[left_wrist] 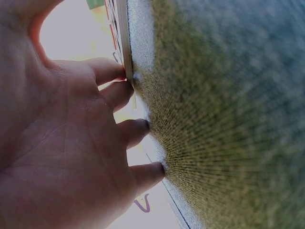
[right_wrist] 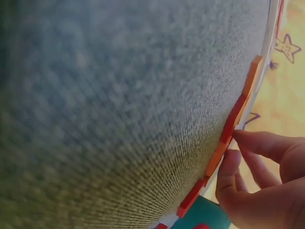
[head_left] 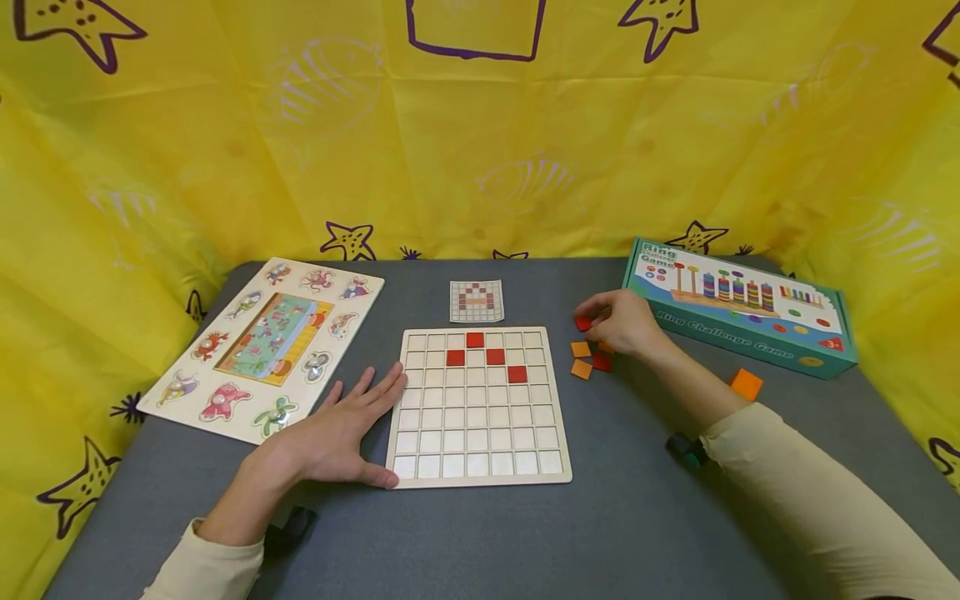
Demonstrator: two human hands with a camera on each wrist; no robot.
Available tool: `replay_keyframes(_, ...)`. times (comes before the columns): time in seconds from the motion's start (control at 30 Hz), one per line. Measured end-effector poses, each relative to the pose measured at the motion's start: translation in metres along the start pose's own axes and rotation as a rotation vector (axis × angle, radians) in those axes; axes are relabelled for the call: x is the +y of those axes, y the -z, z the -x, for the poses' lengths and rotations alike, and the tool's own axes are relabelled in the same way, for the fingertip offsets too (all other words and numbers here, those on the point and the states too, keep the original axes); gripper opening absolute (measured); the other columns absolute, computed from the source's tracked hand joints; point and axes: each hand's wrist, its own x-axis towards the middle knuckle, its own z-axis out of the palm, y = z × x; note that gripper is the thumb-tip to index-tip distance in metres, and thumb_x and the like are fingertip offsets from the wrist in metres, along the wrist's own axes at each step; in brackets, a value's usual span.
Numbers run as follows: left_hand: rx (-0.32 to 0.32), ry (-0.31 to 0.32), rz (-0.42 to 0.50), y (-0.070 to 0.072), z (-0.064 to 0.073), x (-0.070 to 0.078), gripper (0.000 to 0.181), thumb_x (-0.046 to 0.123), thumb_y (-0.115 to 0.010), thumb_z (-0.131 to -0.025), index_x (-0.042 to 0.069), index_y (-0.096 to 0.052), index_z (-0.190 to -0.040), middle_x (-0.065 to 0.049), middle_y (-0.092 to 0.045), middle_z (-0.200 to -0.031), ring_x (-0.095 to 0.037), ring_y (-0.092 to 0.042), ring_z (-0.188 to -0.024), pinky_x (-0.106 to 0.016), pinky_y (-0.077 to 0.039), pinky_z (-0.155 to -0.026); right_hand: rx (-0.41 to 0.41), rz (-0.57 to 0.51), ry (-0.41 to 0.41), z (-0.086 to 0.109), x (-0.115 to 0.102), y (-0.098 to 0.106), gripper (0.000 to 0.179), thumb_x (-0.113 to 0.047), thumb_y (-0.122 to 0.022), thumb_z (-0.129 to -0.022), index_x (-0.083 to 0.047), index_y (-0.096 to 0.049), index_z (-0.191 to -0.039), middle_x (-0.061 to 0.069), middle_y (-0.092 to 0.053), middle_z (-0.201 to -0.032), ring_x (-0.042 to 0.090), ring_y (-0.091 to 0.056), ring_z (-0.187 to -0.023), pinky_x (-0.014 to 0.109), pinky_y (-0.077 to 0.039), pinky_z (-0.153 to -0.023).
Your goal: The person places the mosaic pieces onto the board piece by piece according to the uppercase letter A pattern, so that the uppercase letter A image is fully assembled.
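Note:
My left hand (head_left: 341, 433) lies flat with its fingers spread along the left edge of a white grid board (head_left: 477, 417). Its thumb rests at the board's lower left corner. In the left wrist view the palm (left_wrist: 71, 138) faces the camera and the fingertips meet the table. Several red square tiles (head_left: 475, 340) sit in the board's upper cells in a slanting pattern. To the right of the board, my right hand (head_left: 626, 321) pinches a red tile (head_left: 583, 322) between thumb and fingertips. Loose orange tiles (head_left: 581, 369) and a red tile (head_left: 602, 362) lie just below it, partly hidden by the hand.
A small pattern card (head_left: 476, 302) lies behind the board. On the left is a sea-animal puzzle board (head_left: 262, 350); at the back right stands a green Ring Challenge Game box (head_left: 742, 308). An orange block (head_left: 746, 384) lies beside the right forearm. A yellow curtain (head_left: 450, 167) closes off the back.

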Motion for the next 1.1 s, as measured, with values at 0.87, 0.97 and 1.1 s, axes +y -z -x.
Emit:
replay_keyframes(0.87,-0.004,-0.006,0.018,0.0013,-0.0007,0.0029,0.131,0.066,-0.086,-0.073,0.015,-0.013,-0.169,-0.006,-0.004,-0.177,-0.047,-0.004,-0.160,-0.078,-0.005,-0.120,-0.018,0.081,0.038,-0.0072,-0.0052,0.0010,0.028,-0.004,-0.078,-0.084,-0.005,-0.081,-0.112,0.014,-0.078,-0.103,0.026,-0.067,-0.087,0.029,-0.051,-0.071)
replay_keyframes(0.97,-0.004,-0.006,0.017,0.0012,-0.0007,0.0029,0.130,0.066,-0.086,-0.073,0.015,-0.013,-0.169,-0.006,-0.004,-0.177,-0.047,-0.004,-0.160,-0.078,-0.005,-0.120,-0.032,0.076,0.037,-0.0060,-0.0075,0.0016,0.028,-0.005,-0.078,-0.086,-0.004,-0.080,-0.114,0.016,-0.078,-0.106,0.028,-0.067,-0.088,0.030,-0.051,-0.073)
replay_keyframes(1.1,-0.005,-0.003,0.013,0.0010,-0.0009,0.0025,0.130,0.066,-0.085,-0.073,0.015,-0.014,-0.169,-0.006,-0.004,-0.177,-0.047,-0.004,-0.160,-0.078,-0.005,-0.120,-0.046,0.063,0.036,-0.0044,-0.0094,0.0017,0.029,-0.006,-0.078,-0.087,-0.005,-0.079,-0.116,0.016,-0.078,-0.107,0.027,-0.069,-0.090,0.029,-0.052,-0.074)
